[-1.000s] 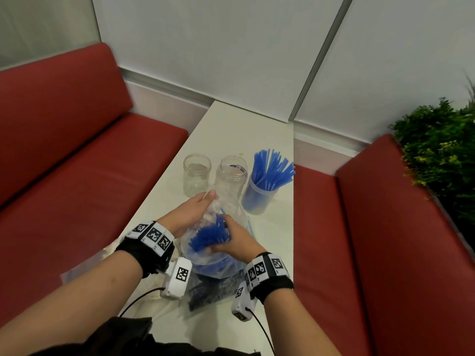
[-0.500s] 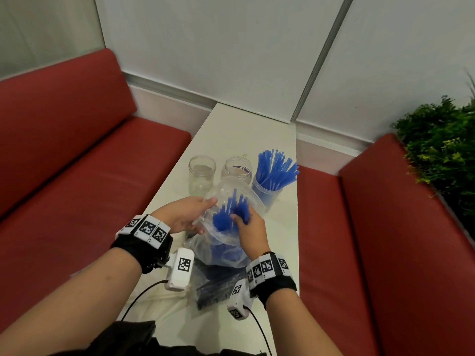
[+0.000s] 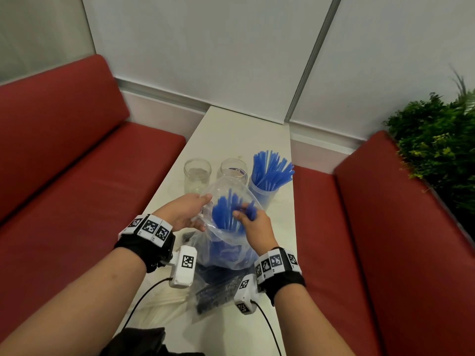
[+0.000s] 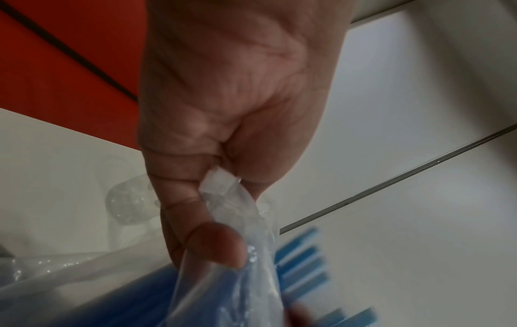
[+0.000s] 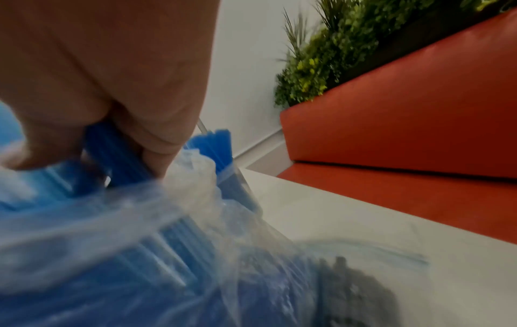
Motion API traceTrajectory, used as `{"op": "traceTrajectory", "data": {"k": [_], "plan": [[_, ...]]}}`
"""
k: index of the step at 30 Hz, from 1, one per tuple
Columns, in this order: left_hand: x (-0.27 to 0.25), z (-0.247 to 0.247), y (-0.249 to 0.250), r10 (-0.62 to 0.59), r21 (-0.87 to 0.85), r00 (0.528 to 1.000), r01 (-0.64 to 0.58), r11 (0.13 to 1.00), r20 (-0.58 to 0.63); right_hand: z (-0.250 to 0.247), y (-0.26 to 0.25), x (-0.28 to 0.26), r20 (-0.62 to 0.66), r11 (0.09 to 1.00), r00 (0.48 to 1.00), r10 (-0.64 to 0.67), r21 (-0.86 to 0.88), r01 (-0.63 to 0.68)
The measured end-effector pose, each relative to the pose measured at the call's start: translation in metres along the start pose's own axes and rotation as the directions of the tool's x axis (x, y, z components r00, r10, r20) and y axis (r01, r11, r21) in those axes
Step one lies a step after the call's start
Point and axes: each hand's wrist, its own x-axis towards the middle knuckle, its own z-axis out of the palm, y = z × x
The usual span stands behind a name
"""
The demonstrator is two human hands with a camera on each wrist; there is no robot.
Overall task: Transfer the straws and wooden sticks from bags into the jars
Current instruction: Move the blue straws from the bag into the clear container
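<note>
Blue straws gripped inside a clear bag held open over the table.

Head view: clear plastic bag (image 3: 226, 242) is held at its rim by the left hand (image 3: 185, 214), fingers curled and pinching the plastic; a bunch of blue straws (image 3: 228, 214) is gripped by the right hand (image 3: 253, 224), fingers closed round it, inside the bag mouth. Behind the bag, two empty glass jars (image 3: 197, 176) and a jar filled with straws (image 3: 264, 191) are set in a row on the white table (image 3: 231, 129). Left wrist view: bag edge (image 4: 232, 210) is seen pinched between thumb and fingers (image 4: 215, 245); straws blurred below. Right wrist view: straws (image 5: 112, 152) are seen wrapped by curled fingers (image 5: 165, 141), bag (image 5: 196, 221) bunched just under the hand; red bench (image 5: 405, 110) and green plant (image 5: 321, 59) beyond.
</note>
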Motion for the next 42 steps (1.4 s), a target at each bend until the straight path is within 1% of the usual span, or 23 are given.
{"op": "traceTrajectory", "data": {"k": [2,4,7,9,11,12,13,14,15,16,17,20,22,24,26,27,30,32,34,36,38,40,42], "plan": [[-0.001,0.002,-0.001,0.001,-0.002,1.000,-0.001,1.000,0.016,-0.001,0.012,-0.005,0.027,0.997,0.998,0.063,-0.043,-0.062],[-0.002,0.003,-0.002,0.008,0.003,1.000,-0.008,1.000,0.021,-0.004,0.015,-0.006,0.026,0.998,0.998,0.062,-0.029,-0.061],[0.000,0.006,0.000,0.019,0.006,1.000,-0.019,1.000,0.013,-0.013,-0.001,0.002,-0.024,0.997,1.000,-0.019,0.069,0.021],[0.001,0.006,0.002,0.023,0.008,1.000,-0.023,1.000,0.007,-0.020,-0.014,0.011,-0.036,0.993,0.997,-0.075,0.084,0.078],[0.001,0.006,0.005,0.026,0.012,1.000,-0.026,1.000,0.008,-0.022,-0.019,0.014,-0.020,0.997,0.997,-0.079,-0.001,0.079],[0.001,0.006,0.005,0.027,0.012,1.000,-0.027,1.000,0.010,-0.020,-0.015,0.014,0.013,0.996,0.999,-0.052,-0.067,0.053],[0.001,0.007,0.006,0.029,0.013,0.999,-0.029,0.999,0.014,-0.017,-0.009,0.013,0.077,0.985,0.997,-0.012,-0.171,0.025],[0.000,0.007,0.006,0.033,0.015,0.999,-0.033,0.999,0.017,-0.011,-0.002,0.012,0.166,0.950,0.986,0.031,-0.311,0.022],[0.000,0.007,0.006,0.037,0.017,0.999,-0.037,0.999,0.019,-0.004,0.007,0.009,0.248,0.902,0.966,0.069,-0.430,0.046],[0.000,0.007,0.006,0.039,0.021,0.999,-0.040,0.999,0.022,0.002,0.015,0.007,0.290,0.865,0.952,0.095,-0.498,0.066],[0.000,0.007,0.005,0.038,0.024,0.999,-0.039,0.999,0.027,0.008,0.020,0.005,0.286,0.861,0.953,0.102,-0.505,0.059],[0.001,0.006,0.004,0.030,0.022,0.998,-0.032,0.999,0.051,0.011,0.022,0.003,0.184,0.913,0.979,0.089,-0.408,-0.006],[0.000,0.004,0.005,0.033,0.007,0.997,-0.034,0.999,0.067,0.008,0.020,0.008,0.185,0.930,0.980,0.074,-0.367,-0.001],[0.000,0.001,0.006,0.038,-0.004,0.997,-0.038,0.999,0.070,0.004,0.017,0.011,0.177,0.963,0.983,0.050,-0.271,0.000],[0.002,-0.002,0.007,0.037,-0.005,0.998,-0.037,0.999,0.054,0.001,0.016,0.014,0.135,0.989,0.991,0.027,-0.150,-0.006],[0.003,-0.003,0.007,0.036,-0.005,0.998,-0.036,0.999,0.049,0.000,0.016,0.014,0.128,0.992,0.991,0.028,-0.129,-0.011],[0.005,-0.003,0.004,0.031,-0.007,0.998,-0.031,1.000,0.052,0.002,0.020,0.010,0.210,0.984,0.976,0.062,-0.176,-0.024],[0.007,-0.004,0.001,0.015,-0.002,0.999,-0.015,1.000,0.038,-0.002,0.012,0.011,0.213,0.990,0.976,0.043,-0.139,-0.014],[0.009,-0.006,0.000,0.002,0.004,1.000,-0.002,1.000,0.018,-0.017,-0.010,0.020,0.180,0.999,0.984,0.008,-0.034,-0.002],[0.011,-0.007,0.002,-0.005,0.000,1.000,0.005,1.000,0.014,-0.040,-0.045,0.033,0.179,0.997,0.983,-0.032,0.073,0.020],[0.012,-0.008,0.005,-0.004,0.002,1.000,0.004,1.000,0.016,-0.067,-0.083,0.048,0.151,0.976,0.980,-0.128,0.193,0.097],[0.012,-0.009,0.007,-0.006,0.008,1.000,0.006,1.000,0.019,-0.094,-0.115,0.064,0.078,0.928,0.972,-0.221,0.323,0.185],[0.012,-0.009,0.007,-0.019,0.002,0.999,0.019,1.000,0.030,-0.118,-0.134,0.079,-0.028,0.885,0.962,-0.272,0.385,0.261]]}}
